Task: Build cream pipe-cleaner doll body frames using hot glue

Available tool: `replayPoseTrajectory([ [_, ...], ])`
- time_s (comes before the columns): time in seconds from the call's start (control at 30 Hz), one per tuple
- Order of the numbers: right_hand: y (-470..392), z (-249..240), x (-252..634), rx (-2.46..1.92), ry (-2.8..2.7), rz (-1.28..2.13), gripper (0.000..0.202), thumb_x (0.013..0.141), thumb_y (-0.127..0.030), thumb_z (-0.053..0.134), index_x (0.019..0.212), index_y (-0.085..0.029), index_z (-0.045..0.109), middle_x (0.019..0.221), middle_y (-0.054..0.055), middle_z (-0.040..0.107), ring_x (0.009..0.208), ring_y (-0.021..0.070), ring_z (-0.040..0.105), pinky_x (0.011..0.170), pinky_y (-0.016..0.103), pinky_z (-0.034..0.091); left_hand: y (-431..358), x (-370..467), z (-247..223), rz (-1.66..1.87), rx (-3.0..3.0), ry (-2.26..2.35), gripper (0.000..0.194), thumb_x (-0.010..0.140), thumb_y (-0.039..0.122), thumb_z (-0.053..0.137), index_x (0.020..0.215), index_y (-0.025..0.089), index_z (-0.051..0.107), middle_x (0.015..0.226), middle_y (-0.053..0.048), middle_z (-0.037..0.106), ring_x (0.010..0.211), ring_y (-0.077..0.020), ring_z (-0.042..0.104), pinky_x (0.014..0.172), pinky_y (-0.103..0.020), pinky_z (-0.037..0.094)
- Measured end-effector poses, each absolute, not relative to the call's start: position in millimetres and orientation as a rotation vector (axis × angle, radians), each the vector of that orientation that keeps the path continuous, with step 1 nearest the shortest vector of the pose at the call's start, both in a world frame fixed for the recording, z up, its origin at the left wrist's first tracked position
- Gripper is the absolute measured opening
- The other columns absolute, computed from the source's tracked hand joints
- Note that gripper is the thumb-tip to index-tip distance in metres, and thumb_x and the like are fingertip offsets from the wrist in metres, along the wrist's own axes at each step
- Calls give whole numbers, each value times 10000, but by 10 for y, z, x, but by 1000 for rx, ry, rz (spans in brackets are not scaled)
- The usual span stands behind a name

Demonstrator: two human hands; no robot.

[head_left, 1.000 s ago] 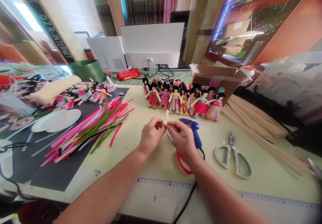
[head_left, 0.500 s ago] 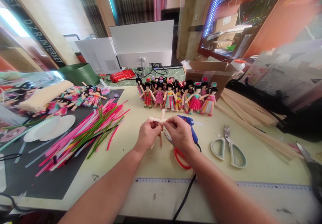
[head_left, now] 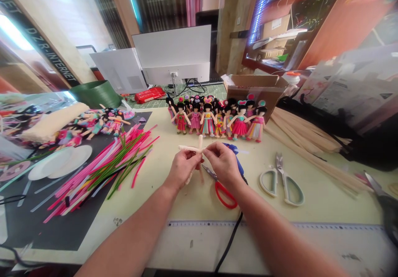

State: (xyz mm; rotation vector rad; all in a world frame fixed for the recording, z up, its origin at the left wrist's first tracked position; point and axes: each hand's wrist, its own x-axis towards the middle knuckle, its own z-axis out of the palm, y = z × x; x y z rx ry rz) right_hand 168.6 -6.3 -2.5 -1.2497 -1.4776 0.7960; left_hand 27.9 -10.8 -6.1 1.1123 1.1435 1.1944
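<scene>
A small cream figure of bent fuzzy stems (head_left: 200,142) is pinched between both hands, one stem pointing up, one to the left and legs hanging below. My left hand (head_left: 184,167) grips its lower middle with closed fingers. At its right side, my right hand (head_left: 221,161) pinches it with thumb and forefinger. Red-handled scissors (head_left: 226,195) lie under my right hand, beside a blue tool (head_left: 239,161) with a black cord, partly hidden. Behind the hands stand several finished dolls (head_left: 207,119) in bright dresses.
Pink and green stems (head_left: 108,161) lie on a dark mat at left, near white plates (head_left: 62,161). White-handled scissors (head_left: 281,181) and beige stems (head_left: 307,144) are at right. A ruler (head_left: 264,226) runs along the front; a cardboard box (head_left: 255,87) stands behind.
My hands have shifted slightly around the cream figure, and more of its left-pointing stem shows. The view has moved a little.
</scene>
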Motion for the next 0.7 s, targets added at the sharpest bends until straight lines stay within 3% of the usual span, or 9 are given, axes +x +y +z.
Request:
replayPoseTrajectory([
  [0.27,-40,-47,1685,-1246,-1353,941,213,760,-377,657,662,-197,598,627,-14,609,587,126,508,561,252,381,-132,309,-31,1215,1048,1029,241,735,306,712,885,139,624,723,-5,621,693,-123,597,595,-220,452],
  [0.5,-47,-9,1689,-1184,-1179,1265,288,725,-452,692,692,-170,645,610,-13,596,465,77,370,455,240,283,-151,299,-35,1244,1039,952,214,752,281,702,889,141,615,726,-6,621,705,-125,596,603,-222,447],
  [0.7,-76,0,1673,-999,-995,1468,287,670,-412,752,696,-168,605,609,-17,573,480,70,354,443,219,268,-150,289,-22,1210,1033,900,224,749,308,718,877,141,644,729,-13,629,686,-121,588,609,-229,442],
])
